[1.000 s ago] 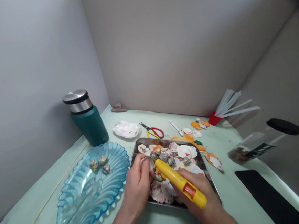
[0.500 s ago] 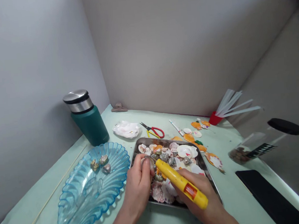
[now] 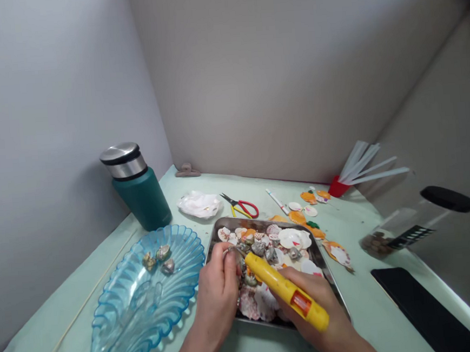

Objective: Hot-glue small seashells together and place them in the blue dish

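Over the near left part of a metal tray (image 3: pixel 337 292), my left hand (image 3: pixel 219 285) pinches a small seashell (image 3: pixel 233 250), mostly covered by the fingers. My right hand (image 3: pixel 309 295) is wrapped round a yellow hot glue gun (image 3: pixel 271 276), its tip pointing left at the shell and very close to it. Whether they touch I cannot tell. Beneath both hands the tray is filled with scallop shells (image 3: pixel 265 301), grey spiral shells (image 3: pixel 259 247) and white shells (image 3: pixel 291 238).
Left is a blue scalloped dish (image 3: pixel 129 336) holding small shells (image 3: pixel 168 266); a green bottle (image 3: pixel 143 197) stands behind. Scissors (image 3: pixel 241 205), a marker (image 3: pixel 276 201) and orange shells (image 3: pixel 297 217) lie beyond the tray. Right are a red cup (image 3: pixel 337 187) of glue sticks, a jar (image 3: pixel 380 238) and a black slab (image 3: pixel 422 307).
The shell in my left fingers has been turned slightly, and less of it shows. The glue gun has shifted only a little and still points at it.
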Available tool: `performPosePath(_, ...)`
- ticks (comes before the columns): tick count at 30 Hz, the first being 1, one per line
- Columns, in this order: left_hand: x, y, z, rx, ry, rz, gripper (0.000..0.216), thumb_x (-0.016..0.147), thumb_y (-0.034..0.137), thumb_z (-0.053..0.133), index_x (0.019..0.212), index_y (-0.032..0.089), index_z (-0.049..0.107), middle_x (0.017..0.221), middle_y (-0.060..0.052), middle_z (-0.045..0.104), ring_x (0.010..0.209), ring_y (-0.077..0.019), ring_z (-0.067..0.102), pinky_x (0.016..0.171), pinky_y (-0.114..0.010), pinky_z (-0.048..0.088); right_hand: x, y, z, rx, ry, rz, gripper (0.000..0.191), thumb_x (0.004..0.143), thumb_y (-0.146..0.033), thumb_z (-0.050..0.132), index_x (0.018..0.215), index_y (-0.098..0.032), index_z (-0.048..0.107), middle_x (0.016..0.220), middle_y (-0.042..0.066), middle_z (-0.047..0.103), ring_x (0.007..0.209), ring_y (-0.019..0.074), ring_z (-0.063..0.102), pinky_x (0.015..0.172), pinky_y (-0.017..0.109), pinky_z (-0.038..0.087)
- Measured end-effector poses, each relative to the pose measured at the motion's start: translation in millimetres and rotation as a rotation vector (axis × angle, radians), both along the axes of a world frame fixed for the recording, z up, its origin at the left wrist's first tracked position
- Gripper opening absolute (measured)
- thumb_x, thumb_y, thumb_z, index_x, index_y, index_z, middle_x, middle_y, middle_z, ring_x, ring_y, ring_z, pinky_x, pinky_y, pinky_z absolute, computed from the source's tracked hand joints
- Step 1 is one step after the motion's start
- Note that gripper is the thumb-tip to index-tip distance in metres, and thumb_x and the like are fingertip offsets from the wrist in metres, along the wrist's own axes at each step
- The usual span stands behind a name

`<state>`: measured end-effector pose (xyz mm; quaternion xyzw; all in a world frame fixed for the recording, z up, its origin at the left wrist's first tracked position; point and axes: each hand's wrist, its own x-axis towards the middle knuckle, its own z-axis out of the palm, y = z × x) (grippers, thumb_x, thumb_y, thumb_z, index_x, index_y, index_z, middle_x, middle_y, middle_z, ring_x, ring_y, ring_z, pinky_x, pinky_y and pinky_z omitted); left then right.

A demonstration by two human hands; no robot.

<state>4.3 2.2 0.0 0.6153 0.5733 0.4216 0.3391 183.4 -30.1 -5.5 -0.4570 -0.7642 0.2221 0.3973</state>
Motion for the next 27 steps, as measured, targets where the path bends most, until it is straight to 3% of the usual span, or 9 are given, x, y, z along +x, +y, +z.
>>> performPosePath(17,0.6,-2.8,2.6,-0.026,0.041,-0.03,0.03,0.094,0.038,0.032,0.099,0.02,0.055,0.063,0.0,0.059,0.058,-0.0192,0.056,0.056,-0.028,0.036,-1.0,0.4,3.5,0.018,0.014,-0.019,0.016,0.086,-0.026,0.054,0.071,-0.02,0.054,0.061,-0.001,0.058,0.049,0.0122,0.052,0.047,0.021,0.039)
performPosePath(27,-0.1,-0.3,-1.8,0.008,0.029,0.008,0.029,0.094,0.04,0.032,0.098,0.021,0.054,0.063,0.001,0.058,0.058,-0.0175,0.056,0.053,-0.026,0.035,2.3,-0.5,1.6,-0.056,0.011,-0.006,0.016,0.087,-0.027,0.053,0.073,-0.019,0.054,0.063,-0.001,0.057,0.052,0.0123,0.05,0.049,0.022,0.039)
